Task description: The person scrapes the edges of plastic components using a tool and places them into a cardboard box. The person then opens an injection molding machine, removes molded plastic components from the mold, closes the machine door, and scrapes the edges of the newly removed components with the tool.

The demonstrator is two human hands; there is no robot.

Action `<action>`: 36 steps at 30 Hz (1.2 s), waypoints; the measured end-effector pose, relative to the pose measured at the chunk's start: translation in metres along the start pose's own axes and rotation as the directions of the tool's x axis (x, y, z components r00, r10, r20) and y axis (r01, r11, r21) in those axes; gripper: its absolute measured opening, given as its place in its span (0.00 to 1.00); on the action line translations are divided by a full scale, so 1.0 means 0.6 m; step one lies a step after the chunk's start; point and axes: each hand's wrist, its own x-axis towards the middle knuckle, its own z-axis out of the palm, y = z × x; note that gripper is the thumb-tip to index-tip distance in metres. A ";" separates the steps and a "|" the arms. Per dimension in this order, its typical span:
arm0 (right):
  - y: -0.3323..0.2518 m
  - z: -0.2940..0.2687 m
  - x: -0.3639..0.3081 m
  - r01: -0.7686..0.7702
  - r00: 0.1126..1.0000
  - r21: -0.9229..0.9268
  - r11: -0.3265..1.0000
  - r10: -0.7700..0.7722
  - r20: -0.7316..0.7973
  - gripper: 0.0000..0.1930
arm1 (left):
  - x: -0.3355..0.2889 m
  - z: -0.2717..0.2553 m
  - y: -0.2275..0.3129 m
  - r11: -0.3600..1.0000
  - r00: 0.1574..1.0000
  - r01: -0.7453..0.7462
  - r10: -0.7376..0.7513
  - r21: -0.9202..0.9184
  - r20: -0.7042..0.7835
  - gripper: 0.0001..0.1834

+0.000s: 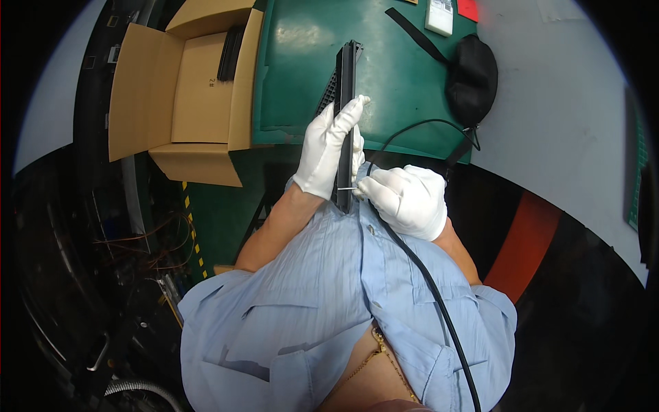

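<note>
My left hand (pixel 321 151), in a white glove, is closed around a long narrow black plastic piece (pixel 347 82). The piece stands nearly lengthwise away from my body, its near end close to my shirt. With its gloved fingers pinched, my right hand (pixel 410 200) holds a thin metal rod-like tool (pixel 347 188). The rod lies across the piece near its lower end; whether its tip touches or enters the piece cannot be made out. A black part with a grid pattern (pixel 327 95) shows behind the piece on its left.
A green-topped table (pixel 405 75) lies ahead. To its left stands an open cardboard box (pixel 199 103) with black strips (pixel 231 53) inside. A black pouch (pixel 472 79) with a strap, a white box (pixel 439 17) and a red item (pixel 468 9) lie at the right. A black cable (pixel 434 292) runs down my front.
</note>
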 end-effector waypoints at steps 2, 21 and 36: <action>-0.005 -0.004 -0.002 -0.002 1.000 -0.010 1.000 0.002 0.019 0.12 | 0.002 0.000 0.000 1.000 1.000 -0.004 0.004 0.007 0.009 0.27; -0.019 0.005 -0.020 -0.078 0.997 0.227 0.971 0.081 -0.005 0.10 | 0.009 -0.012 -0.007 0.999 0.999 -0.032 0.032 0.012 -0.006 0.26; -0.018 0.005 -0.016 -0.078 0.993 0.186 0.979 0.061 0.098 0.13 | 0.002 -0.015 -0.005 0.999 1.000 -0.020 0.021 0.029 -0.012 0.26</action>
